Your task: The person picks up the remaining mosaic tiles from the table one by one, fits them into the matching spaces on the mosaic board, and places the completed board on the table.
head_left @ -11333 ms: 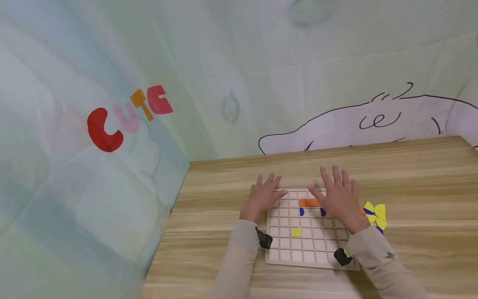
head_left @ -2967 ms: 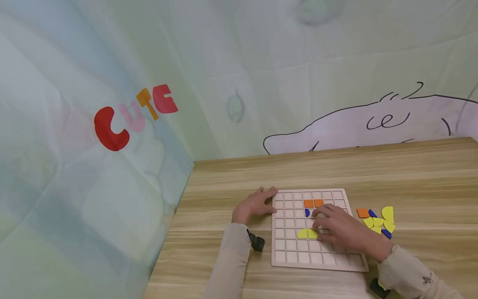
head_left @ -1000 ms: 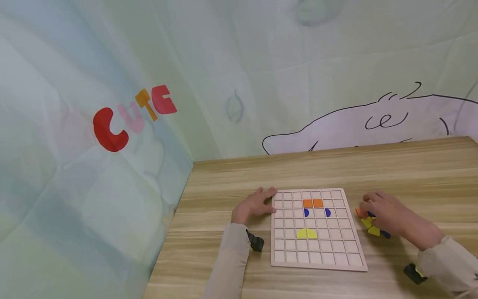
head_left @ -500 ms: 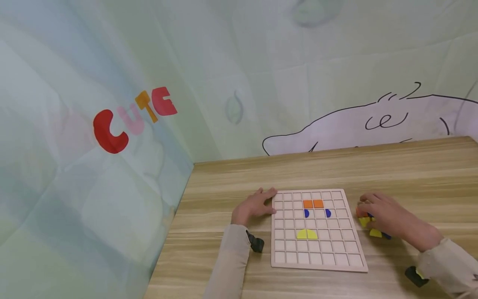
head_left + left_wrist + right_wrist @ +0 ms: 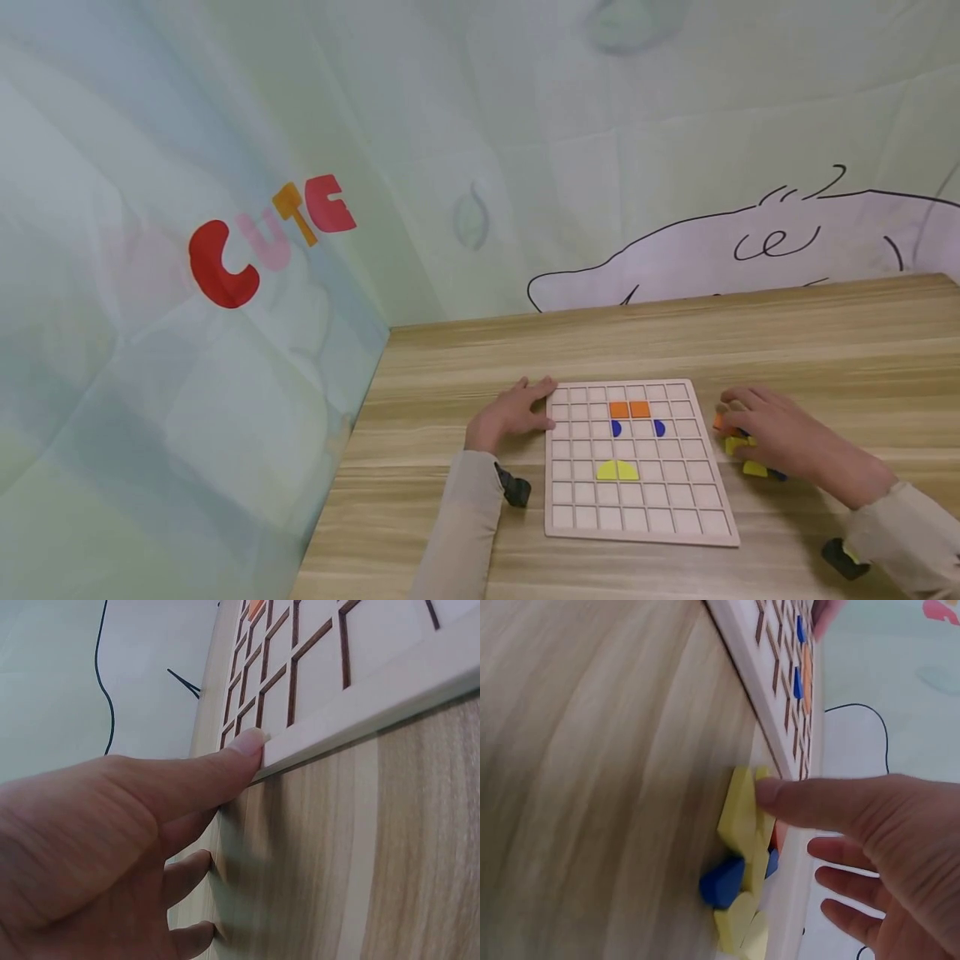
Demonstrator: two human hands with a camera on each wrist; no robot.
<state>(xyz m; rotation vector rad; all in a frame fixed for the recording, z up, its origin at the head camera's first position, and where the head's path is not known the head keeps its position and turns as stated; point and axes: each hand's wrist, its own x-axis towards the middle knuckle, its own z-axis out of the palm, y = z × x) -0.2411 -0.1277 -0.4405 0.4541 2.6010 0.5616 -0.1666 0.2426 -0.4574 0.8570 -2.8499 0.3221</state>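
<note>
My left hand point(image 5: 513, 412) touches the left edge of a pale gridded board point(image 5: 562, 518); in the left wrist view its thumb point(image 5: 247, 742) lies on the rim near a corner. On the board sit two orange squares point(image 5: 618, 409), two blue half-rounds point(image 5: 617, 428) and two yellow quarter-rounds point(image 5: 628, 472) side by side. Right of the board, my right hand point(image 5: 780, 433) bends over a small pile of loose pieces. In the right wrist view its thumb touches a yellow piece point(image 5: 739, 814), with a blue piece point(image 5: 724, 881) below. The index finger is hidden there.
The wooden table point(image 5: 450, 358) meets a pale fabric backdrop along its back and left edges. An orange piece point(image 5: 717, 422) shows at the left of the pile, and a yellow one point(image 5: 755, 469) at its front. Each wrist carries a black camera point(image 5: 513, 486).
Since three seconds ago my right hand has moved from the board to the pile. Over the last second it shifts slightly left, nudging yellow pieces. My left hand stays at the board's edge.
</note>
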